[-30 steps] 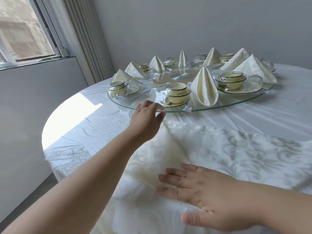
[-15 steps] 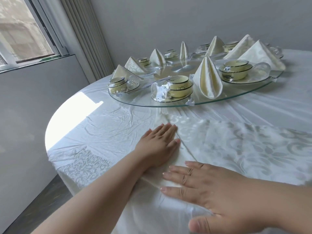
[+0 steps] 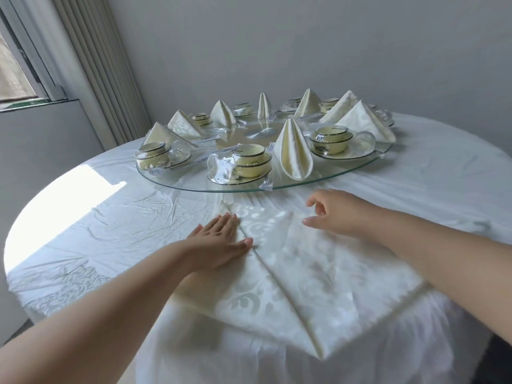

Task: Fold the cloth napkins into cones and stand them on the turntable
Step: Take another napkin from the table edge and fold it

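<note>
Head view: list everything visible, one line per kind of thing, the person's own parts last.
flat napkin: one, cream damask, on the near table edge, partly folded.
folded napkins: about nine, cream, standing round the turntable.
turntable: one, clear glass, at mid table.
cup sets: several, pale yellow with dark rims, plastic-wrapped, between the cones.
tablecloth: one, white, covering the round table.
window: one, upper left, beside vertical blinds.
left hand: flat, pressing the flat napkin's left part.
right hand: fingers loosely curled above the napkin, holding nothing.
</note>
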A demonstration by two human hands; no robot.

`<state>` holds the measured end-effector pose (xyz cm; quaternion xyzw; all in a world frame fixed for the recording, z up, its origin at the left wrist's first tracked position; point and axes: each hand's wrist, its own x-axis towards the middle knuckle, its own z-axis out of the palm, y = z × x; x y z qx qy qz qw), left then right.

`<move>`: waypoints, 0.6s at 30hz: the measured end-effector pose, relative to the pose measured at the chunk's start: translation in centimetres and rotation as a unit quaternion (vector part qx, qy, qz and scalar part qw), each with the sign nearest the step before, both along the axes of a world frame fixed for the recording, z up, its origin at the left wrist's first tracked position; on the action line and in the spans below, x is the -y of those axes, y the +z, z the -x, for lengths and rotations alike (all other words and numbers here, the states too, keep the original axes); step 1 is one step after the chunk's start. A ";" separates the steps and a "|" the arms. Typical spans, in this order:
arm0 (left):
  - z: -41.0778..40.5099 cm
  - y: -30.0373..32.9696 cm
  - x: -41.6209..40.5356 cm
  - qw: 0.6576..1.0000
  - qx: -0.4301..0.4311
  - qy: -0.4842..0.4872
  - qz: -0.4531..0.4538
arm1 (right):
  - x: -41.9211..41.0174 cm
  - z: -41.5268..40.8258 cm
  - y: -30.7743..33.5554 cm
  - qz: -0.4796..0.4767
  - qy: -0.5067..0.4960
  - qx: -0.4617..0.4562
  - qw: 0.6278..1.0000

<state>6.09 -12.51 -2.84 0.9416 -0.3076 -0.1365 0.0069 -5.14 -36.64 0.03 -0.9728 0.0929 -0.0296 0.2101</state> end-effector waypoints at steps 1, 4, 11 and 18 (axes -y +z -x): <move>-0.2 0.4 0.1 1.000 -0.018 -0.002 -0.015 | 1.0 -0.9 -0.1 0.024 -0.024 -0.027 0.999; 0.0 0.9 0.2 0.999 -0.034 -0.005 -0.029 | 2.6 -2.3 0.2 0.074 -0.052 -0.100 0.991; 0.3 0.9 0.1 0.999 -0.031 -0.005 -0.023 | 6.4 0.8 2.3 0.024 -0.051 -0.214 0.975; 0.1 1.0 0.3 0.999 -0.042 -0.008 -0.020 | 14.4 8.9 3.4 -0.052 -0.120 -0.261 0.956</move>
